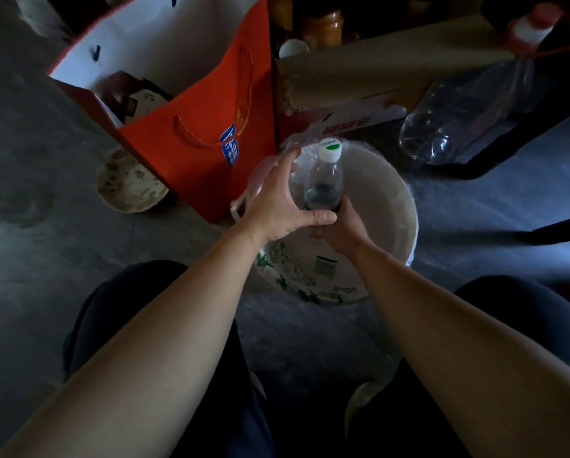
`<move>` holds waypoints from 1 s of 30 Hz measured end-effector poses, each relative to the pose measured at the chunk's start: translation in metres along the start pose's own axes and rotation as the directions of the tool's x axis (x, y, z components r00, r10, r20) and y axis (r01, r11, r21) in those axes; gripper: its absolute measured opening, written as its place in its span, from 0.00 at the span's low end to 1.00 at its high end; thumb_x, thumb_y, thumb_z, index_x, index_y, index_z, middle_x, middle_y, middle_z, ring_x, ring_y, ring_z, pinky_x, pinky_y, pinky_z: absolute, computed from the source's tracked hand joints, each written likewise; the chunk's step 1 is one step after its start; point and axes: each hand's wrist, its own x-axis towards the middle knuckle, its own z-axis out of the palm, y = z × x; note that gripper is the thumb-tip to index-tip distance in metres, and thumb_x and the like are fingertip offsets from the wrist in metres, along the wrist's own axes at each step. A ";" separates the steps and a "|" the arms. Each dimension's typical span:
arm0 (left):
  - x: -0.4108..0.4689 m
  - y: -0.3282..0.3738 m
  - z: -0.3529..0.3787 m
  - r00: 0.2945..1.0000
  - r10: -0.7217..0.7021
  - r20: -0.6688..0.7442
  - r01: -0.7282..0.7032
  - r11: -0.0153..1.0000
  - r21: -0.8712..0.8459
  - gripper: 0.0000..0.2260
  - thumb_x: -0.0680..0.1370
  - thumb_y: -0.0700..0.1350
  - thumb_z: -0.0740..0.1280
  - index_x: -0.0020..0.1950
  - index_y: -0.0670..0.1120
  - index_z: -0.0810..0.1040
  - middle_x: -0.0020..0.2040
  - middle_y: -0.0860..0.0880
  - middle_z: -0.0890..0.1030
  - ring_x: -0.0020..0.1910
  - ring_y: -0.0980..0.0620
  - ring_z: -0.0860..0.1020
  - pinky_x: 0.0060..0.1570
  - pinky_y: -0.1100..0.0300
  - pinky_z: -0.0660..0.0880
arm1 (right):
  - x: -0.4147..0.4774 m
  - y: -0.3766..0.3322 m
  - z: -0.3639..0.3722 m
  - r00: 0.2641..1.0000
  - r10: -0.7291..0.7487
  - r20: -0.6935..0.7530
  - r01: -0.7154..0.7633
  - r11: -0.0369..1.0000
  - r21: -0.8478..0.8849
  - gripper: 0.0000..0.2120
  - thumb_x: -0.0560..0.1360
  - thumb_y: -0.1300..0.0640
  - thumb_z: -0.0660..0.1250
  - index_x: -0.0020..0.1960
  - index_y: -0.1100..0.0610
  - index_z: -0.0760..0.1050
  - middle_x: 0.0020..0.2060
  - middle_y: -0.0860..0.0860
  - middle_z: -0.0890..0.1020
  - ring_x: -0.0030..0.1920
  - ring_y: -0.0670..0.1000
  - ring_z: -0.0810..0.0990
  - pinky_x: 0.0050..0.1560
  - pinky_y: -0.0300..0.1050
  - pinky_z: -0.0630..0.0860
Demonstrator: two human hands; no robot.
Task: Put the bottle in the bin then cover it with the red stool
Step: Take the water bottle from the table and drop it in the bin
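A small clear bottle [325,180] with a white and green cap stands upright over the mouth of a white bin [394,206]. My right hand [338,231] grips its lower part from below. My left hand [278,201] is spread open just left of the bottle, thumb near its base, fingers reaching toward thin clear plastic at the bin's far rim. The bin's near wall bears green print. No red stool shows in the view.
An orange paper gift bag [191,127] stands left of the bin. A stained round lid [129,181] lies on the floor further left. A cardboard box [359,84] and a large clear plastic jug [468,114] sit behind. My dark-clad knees flank the bin.
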 end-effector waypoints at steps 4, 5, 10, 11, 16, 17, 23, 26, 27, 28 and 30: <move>0.003 -0.001 -0.001 1.000 -0.020 0.009 0.020 0.999 -0.037 0.51 0.62 0.52 0.80 0.78 0.51 0.55 0.75 0.47 0.61 0.73 0.50 0.62 0.68 0.56 0.64 | 0.014 0.015 0.005 0.997 0.077 0.009 -0.077 0.997 -0.004 0.35 0.69 0.64 0.74 0.71 0.57 0.61 0.56 0.50 0.76 0.41 0.44 0.77 0.38 0.37 0.77; 0.003 -0.002 -0.001 1.000 -0.022 0.004 0.022 0.999 -0.026 0.51 0.61 0.55 0.80 0.78 0.52 0.55 0.76 0.47 0.61 0.74 0.50 0.61 0.69 0.56 0.62 | 0.017 0.019 0.005 0.995 0.099 0.009 -0.099 0.995 -0.005 0.33 0.71 0.64 0.73 0.71 0.59 0.61 0.54 0.50 0.75 0.37 0.42 0.74 0.32 0.32 0.73; 0.004 -0.001 -0.002 1.000 0.012 -0.028 -0.009 0.995 0.095 0.55 0.54 0.69 0.72 0.77 0.55 0.56 0.76 0.49 0.63 0.75 0.47 0.57 0.72 0.42 0.59 | 0.029 0.033 0.011 0.979 0.203 -0.005 -0.203 0.978 -0.045 0.28 0.71 0.61 0.73 0.67 0.60 0.66 0.56 0.54 0.76 0.44 0.49 0.76 0.30 0.31 0.70; 0.004 -0.001 -0.003 0.999 0.021 -0.030 -0.018 0.994 0.110 0.54 0.55 0.68 0.73 0.77 0.54 0.57 0.76 0.49 0.62 0.75 0.47 0.57 0.72 0.42 0.59 | 0.029 0.032 0.013 0.979 0.204 -0.006 -0.204 0.978 -0.053 0.27 0.68 0.58 0.75 0.64 0.60 0.68 0.56 0.56 0.78 0.46 0.52 0.78 0.31 0.35 0.71; 0.008 0.001 -0.008 0.997 -0.005 -0.083 0.013 0.996 0.091 0.49 0.62 0.57 0.79 0.77 0.53 0.57 0.77 0.48 0.60 0.75 0.48 0.58 0.72 0.49 0.59 | 0.033 0.029 0.016 0.987 0.156 -0.045 -0.160 0.984 -0.082 0.34 0.66 0.56 0.77 0.68 0.58 0.65 0.59 0.56 0.78 0.57 0.57 0.77 0.53 0.50 0.75; 0.009 0.001 -0.008 0.995 -0.029 -0.092 0.037 0.995 0.089 0.49 0.62 0.57 0.79 0.77 0.53 0.56 0.77 0.47 0.59 0.75 0.47 0.57 0.72 0.51 0.58 | 0.031 0.027 0.016 0.987 0.152 -0.048 -0.156 0.985 -0.072 0.34 0.68 0.56 0.77 0.68 0.58 0.64 0.61 0.56 0.77 0.59 0.57 0.77 0.55 0.50 0.75; 0.011 -0.009 -0.006 0.986 -0.157 -0.053 0.165 0.963 0.213 0.54 0.62 0.61 0.77 0.79 0.50 0.50 0.80 0.45 0.52 0.78 0.42 0.51 0.74 0.44 0.55 | 0.033 0.027 0.012 0.990 0.132 -0.039 -0.135 0.988 -0.074 0.35 0.72 0.54 0.74 0.72 0.59 0.60 0.65 0.58 0.75 0.61 0.58 0.75 0.53 0.46 0.72; 0.014 -0.011 -0.005 0.977 -0.208 -0.040 0.212 0.949 0.232 0.55 0.63 0.61 0.77 0.79 0.49 0.47 0.80 0.44 0.50 0.78 0.41 0.49 0.73 0.43 0.54 | 0.034 0.025 0.012 0.991 0.131 -0.036 -0.133 0.989 -0.068 0.34 0.72 0.55 0.73 0.72 0.60 0.60 0.65 0.58 0.75 0.61 0.57 0.75 0.55 0.47 0.72; 0.015 -0.011 -0.005 0.973 -0.226 -0.038 0.228 0.945 0.236 0.56 0.63 0.61 0.77 0.79 0.49 0.46 0.80 0.44 0.50 0.78 0.41 0.49 0.73 0.43 0.54 | 0.034 0.024 0.013 0.991 0.133 -0.034 -0.135 0.988 -0.069 0.34 0.72 0.55 0.73 0.72 0.60 0.60 0.65 0.58 0.75 0.61 0.57 0.75 0.56 0.48 0.72; 0.015 -0.011 -0.005 0.970 -0.241 -0.036 0.242 0.940 0.239 0.56 0.63 0.61 0.77 0.79 0.50 0.45 0.80 0.43 0.50 0.78 0.41 0.49 0.73 0.43 0.54 | 0.034 0.022 0.013 0.990 0.135 -0.031 -0.137 0.988 -0.070 0.35 0.72 0.54 0.73 0.72 0.60 0.60 0.65 0.59 0.75 0.61 0.58 0.75 0.57 0.49 0.73; 0.014 -0.012 -0.004 0.966 -0.259 -0.031 0.258 0.935 0.244 0.56 0.64 0.61 0.77 0.79 0.51 0.44 0.80 0.43 0.51 0.78 0.40 0.50 0.73 0.42 0.56 | 0.032 0.020 0.013 0.990 0.135 -0.028 -0.137 0.988 -0.075 0.36 0.72 0.53 0.74 0.72 0.61 0.60 0.65 0.59 0.74 0.62 0.58 0.75 0.58 0.50 0.73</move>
